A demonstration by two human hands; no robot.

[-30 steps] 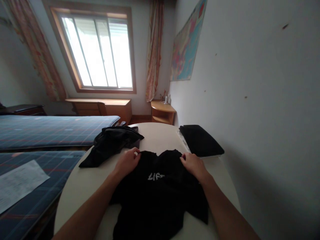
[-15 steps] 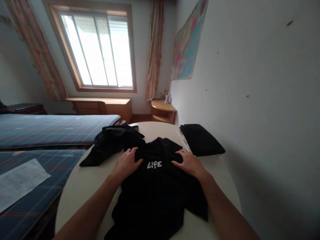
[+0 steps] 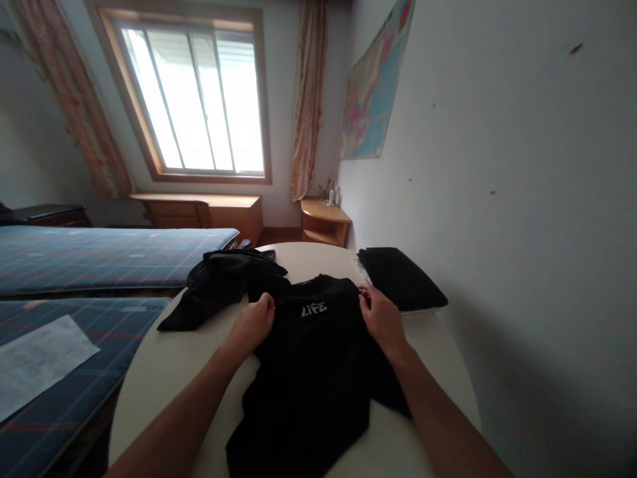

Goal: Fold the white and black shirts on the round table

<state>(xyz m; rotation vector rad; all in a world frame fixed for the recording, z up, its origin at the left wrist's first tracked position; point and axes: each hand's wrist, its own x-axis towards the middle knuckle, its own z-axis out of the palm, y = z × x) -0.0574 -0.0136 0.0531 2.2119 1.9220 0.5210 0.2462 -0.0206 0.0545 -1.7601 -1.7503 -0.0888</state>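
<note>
A black T-shirt (image 3: 313,372) with white lettering lies spread on a round, pale table (image 3: 164,378), its neckline towards the far side. My left hand (image 3: 256,322) is closed on the shirt's left shoulder area, fingers curled into the cloth. At the opposite shoulder my right hand (image 3: 383,318) pinches the fabric between thumb and fingers. Between the two hands the cloth is pulled fairly straight. The lower part of the shirt lies crumpled towards me, and its hem runs out of the bottom of the view.
A heap of black clothing (image 3: 219,282) sits at the table's far left. Folded black cloth (image 3: 403,275) rests on something pale at the far right, near the wall (image 3: 537,265). Left of the table are plaid mattresses (image 3: 109,255), one with a paper sheet (image 3: 44,365) on it.
Both hands have gone from spread fingers to a closed grip on the shirt's shoulders. The shirt's lettering has shifted slightly away and right, and the neckline has straightened.
</note>
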